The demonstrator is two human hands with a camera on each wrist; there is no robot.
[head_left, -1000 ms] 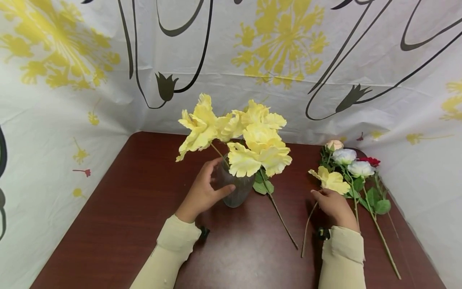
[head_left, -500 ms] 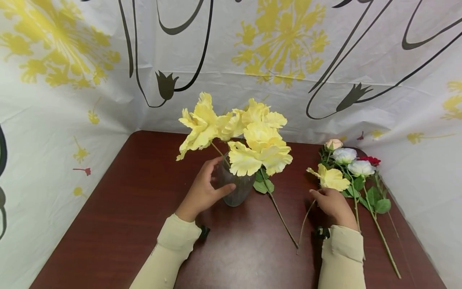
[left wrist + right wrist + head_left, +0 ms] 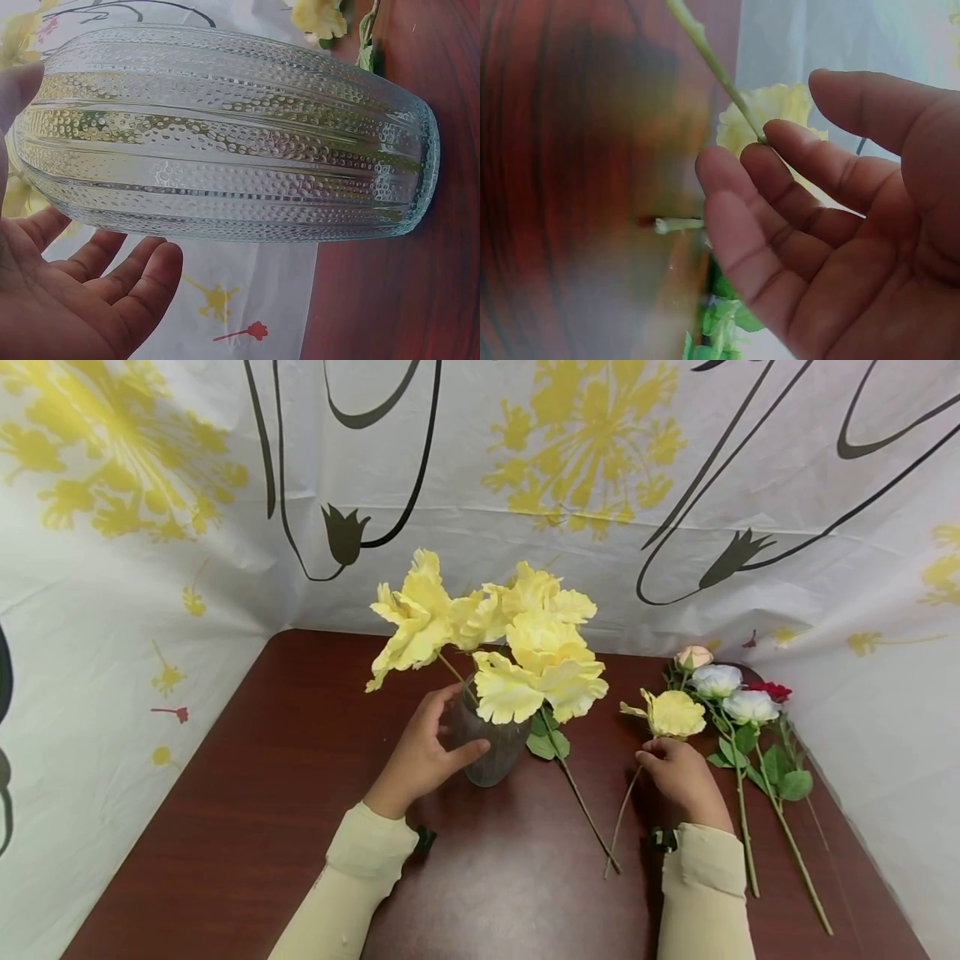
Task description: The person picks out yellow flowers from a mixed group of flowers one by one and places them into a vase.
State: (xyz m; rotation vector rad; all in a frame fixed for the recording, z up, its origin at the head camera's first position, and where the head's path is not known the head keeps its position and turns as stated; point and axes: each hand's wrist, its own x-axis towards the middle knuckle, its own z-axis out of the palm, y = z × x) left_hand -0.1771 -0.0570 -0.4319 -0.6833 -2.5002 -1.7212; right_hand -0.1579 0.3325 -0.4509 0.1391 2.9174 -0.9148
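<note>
My left hand [image 3: 416, 760] holds a clear ribbed glass vase [image 3: 495, 756], its thumb on the near side and fingers round the left. Several yellow artificial flowers [image 3: 420, 622] rise from the vase. In the left wrist view, the dimpled glass of the vase [image 3: 285, 150] fills the middle, beside the spread fingers. At the right, my right hand [image 3: 686, 781] holds a single yellow flower [image 3: 677, 714] by its thin stem, just below the bloom. The right wrist view shows that stem [image 3: 712, 64] at the fingertips, with the thumb standing apart.
Another yellow bloom's stem [image 3: 577, 797] slants down to the tabletop right of the vase. White [image 3: 750, 707], peach [image 3: 693, 657] and red flowers [image 3: 772, 691] with green leaves lie at the table's right side. A patterned white sheet [image 3: 465, 468] hangs behind the dark red table [image 3: 247, 793].
My right hand has drawn the single yellow flower left, away from the pile, and its stem end now crosses the other stem's end. The left hand and vase stay put.
</note>
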